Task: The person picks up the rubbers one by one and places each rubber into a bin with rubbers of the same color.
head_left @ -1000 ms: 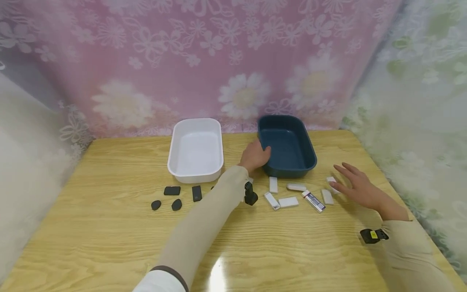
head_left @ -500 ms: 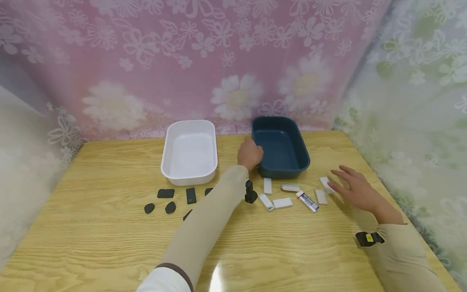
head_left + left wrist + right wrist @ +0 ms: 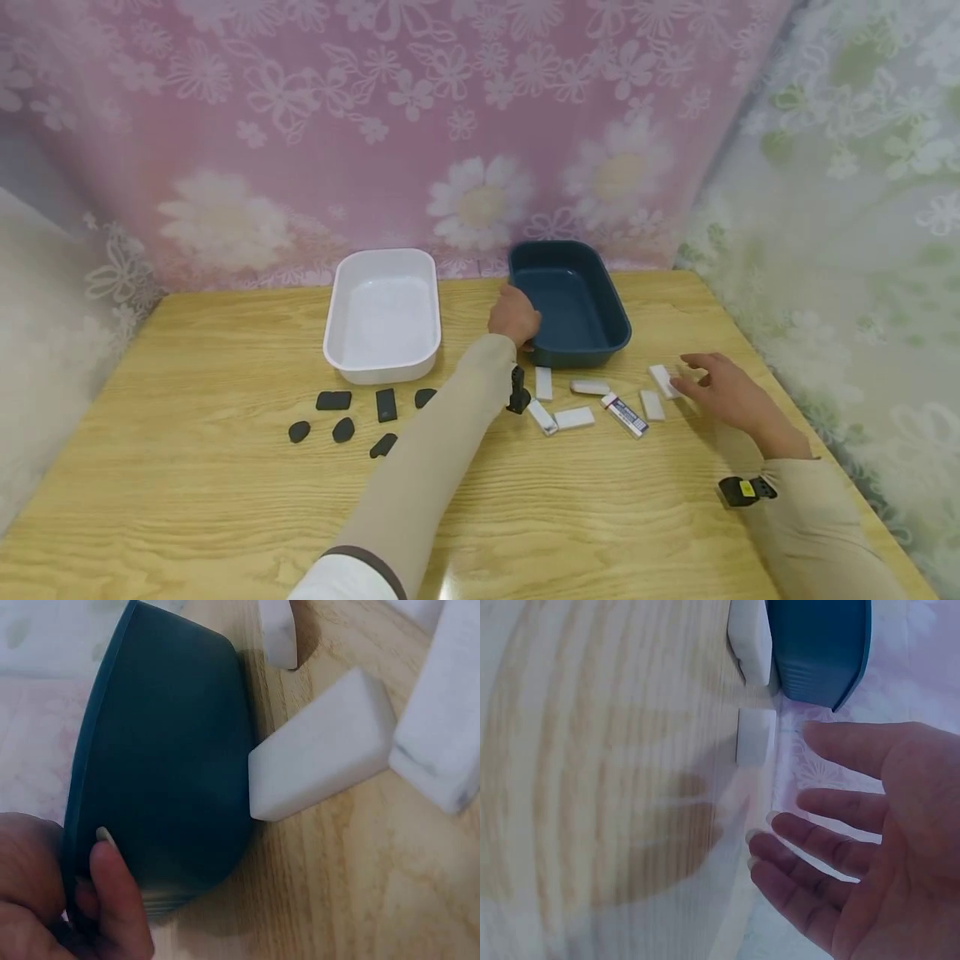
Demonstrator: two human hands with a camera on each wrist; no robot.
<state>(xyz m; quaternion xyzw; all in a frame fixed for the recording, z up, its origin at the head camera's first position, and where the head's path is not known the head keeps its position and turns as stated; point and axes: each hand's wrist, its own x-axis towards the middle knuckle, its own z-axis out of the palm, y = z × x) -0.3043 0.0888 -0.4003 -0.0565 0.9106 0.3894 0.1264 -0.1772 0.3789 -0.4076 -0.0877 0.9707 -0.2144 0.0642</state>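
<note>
In the head view my left hand (image 3: pixel 514 317) grips the near left rim of a dark blue basin (image 3: pixel 617 348). The left wrist view shows fingers on both sides of that basin's wall (image 3: pixel 172 750), and a white eraser (image 3: pixel 322 746) touching its outside. My right hand (image 3: pixel 731 400) hovers with relaxed fingers beside the rightmost white eraser (image 3: pixel 663 381). In the right wrist view its fingers are apart from an eraser (image 3: pixel 756 737) and hold nothing. Several more white erasers lie before the basin, including one in a printed sleeve (image 3: pixel 625 416).
A white basin (image 3: pixel 382 372) stands left of the blue one. Several small black pieces, such as a rectangular one (image 3: pixel 386 405) and a rounded one (image 3: pixel 343 430), lie in front of it. Flowered cloth (image 3: pixel 480 125) hangs behind the wooden table (image 3: pixel 525 517).
The head view has shifted, so the scene sits farther left. My right hand's fingers have bent and drawn a little closer together near the eraser. My left hand stays on the blue basin's rim.
</note>
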